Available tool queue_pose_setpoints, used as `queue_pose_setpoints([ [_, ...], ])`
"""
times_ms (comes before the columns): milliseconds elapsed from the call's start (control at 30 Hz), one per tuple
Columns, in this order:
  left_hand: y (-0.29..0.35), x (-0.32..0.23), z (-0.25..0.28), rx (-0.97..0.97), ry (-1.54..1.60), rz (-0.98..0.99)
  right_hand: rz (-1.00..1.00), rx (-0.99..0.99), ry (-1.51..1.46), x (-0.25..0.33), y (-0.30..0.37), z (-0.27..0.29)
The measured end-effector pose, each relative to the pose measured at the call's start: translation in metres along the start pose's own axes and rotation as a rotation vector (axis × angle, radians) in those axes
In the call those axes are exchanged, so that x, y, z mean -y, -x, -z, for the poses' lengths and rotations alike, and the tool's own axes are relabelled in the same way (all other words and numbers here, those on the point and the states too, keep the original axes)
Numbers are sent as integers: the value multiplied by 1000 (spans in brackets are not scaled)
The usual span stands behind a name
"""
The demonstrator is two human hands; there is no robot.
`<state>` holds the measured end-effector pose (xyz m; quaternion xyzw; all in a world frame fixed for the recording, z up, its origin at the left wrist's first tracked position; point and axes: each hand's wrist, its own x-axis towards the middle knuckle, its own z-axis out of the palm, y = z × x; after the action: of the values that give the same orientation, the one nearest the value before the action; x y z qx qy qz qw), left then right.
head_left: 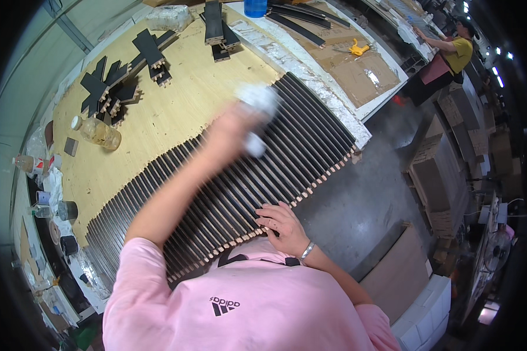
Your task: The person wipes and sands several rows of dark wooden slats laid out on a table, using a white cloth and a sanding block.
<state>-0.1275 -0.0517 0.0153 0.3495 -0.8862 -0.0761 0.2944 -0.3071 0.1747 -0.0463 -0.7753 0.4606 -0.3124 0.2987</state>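
Left hand (pixel 233 131) grips white cloth (pixel 259 100) over the row of black sticks (pixel 317 120), long axes running near-to-far; right hand (pixel 283 226) lies open on the row's near ends.

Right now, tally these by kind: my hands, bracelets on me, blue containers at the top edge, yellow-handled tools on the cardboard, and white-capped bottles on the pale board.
Your left hand and right hand: 2
Silver bracelet: 1
Blue container: 1
Yellow-handled tool: 1
White-capped bottle: 1
Total: 6
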Motion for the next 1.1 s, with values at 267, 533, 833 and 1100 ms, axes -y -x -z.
queue_pose_setpoints([
  [267, 3, 104, -36, 137, -119, 355, 28, 30, -19, 1, -5, 2],
  [533, -21, -48, -32, 204, -61, 24, 4, 65, -20, -5, -1, 2],
  [833, -21, 139, 8, -43, -364, 492, 66, 43, -69, -3, -3, 11],
  [1100, -44, -12, -43, -55, 137, 124, -555, -702, 28, -37, -10, 48],
])
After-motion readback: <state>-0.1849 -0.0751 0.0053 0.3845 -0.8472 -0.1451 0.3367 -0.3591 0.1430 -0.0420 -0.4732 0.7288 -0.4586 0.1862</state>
